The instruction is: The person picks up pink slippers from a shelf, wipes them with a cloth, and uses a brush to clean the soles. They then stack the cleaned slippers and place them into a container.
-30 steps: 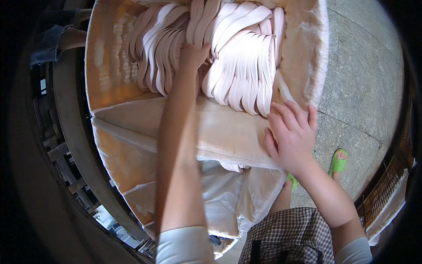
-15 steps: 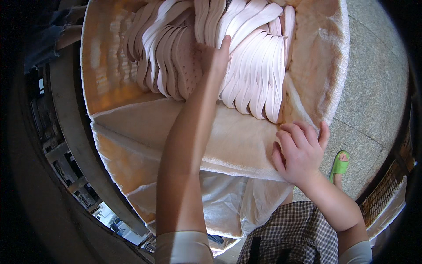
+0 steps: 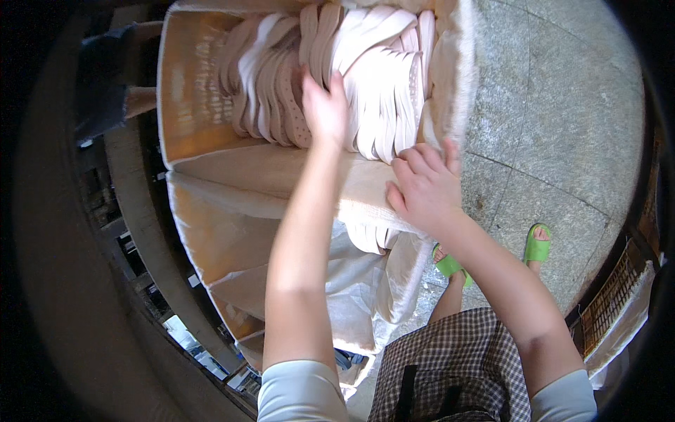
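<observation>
Pale pink-white foam shoe soles (image 3: 380, 91) stand on edge in packed rows inside a large cloth-lined basket (image 3: 184, 119). My left hand (image 3: 325, 112) reaches in over the middle of the rows. Its thumb and forefinger are spread, touching or just above the darker, dotted soles (image 3: 285, 105), and no sole shows in its grasp. At the right, my right hand (image 3: 427, 184) curls over the basket's cloth-covered rim, thumb on the near side and fingers on the far side. A few more white soles (image 3: 369, 238) lie in the nearer compartment, partly hidden by the fabric divider (image 3: 239, 172).
Grey floor tiles (image 3: 562, 119) lie to the right, with my green slippers (image 3: 538, 243) on them. Another lined basket (image 3: 619, 302) stands at the lower right. Along the left runs a dark metal frame (image 3: 144, 204); another person's legs (image 3: 116, 102) show beyond the basket.
The basket sits further left in view, uncovering a second slipper and soles in the nearer compartment. My left hand has drawn back slightly from between the rows; my right hand stays on the rim.
</observation>
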Tool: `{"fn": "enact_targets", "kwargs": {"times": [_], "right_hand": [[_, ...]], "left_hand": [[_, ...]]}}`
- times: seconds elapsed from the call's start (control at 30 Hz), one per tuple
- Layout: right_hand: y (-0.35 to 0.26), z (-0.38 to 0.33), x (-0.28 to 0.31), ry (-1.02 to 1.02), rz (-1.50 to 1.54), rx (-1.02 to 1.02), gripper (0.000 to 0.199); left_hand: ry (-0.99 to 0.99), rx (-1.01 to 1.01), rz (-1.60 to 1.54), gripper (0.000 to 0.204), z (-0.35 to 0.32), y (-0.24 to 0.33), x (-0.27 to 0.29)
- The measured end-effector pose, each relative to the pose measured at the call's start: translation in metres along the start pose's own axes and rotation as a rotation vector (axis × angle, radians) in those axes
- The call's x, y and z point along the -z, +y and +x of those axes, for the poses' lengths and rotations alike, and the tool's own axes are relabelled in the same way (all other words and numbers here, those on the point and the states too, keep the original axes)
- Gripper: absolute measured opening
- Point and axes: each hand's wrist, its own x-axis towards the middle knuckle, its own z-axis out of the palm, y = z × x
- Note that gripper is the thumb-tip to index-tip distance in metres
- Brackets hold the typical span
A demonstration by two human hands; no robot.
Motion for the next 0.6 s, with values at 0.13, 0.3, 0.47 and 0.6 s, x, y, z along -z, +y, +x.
{"fn": "enact_targets", "kwargs": {"times": [0.13,0.3,0.47,0.6], "right_hand": [[0.027,-0.02,0.045,-0.023,0.442,0.184,0.033],[0.068,-0.151,0.149,-0.4,0.395,0.08,0.021],[0.088,-0.298,0.252,-0.907,0.107,-0.073,0.014],[0.117,-0.355,0.318,-0.946,-0.016,-0.461,0.026]], "left_hand": [[-0.014,-0.087,-0.344,0.012,-0.133,0.104,0.069],[-0.441,-0.175,-0.09,0.026,-0.28,0.227,0.141],[-0.537,-0.32,-0.04,0.027,-0.373,0.328,0.23],[-0.256,-0.408,0.096,0.025,-0.407,0.357,0.342]]}}
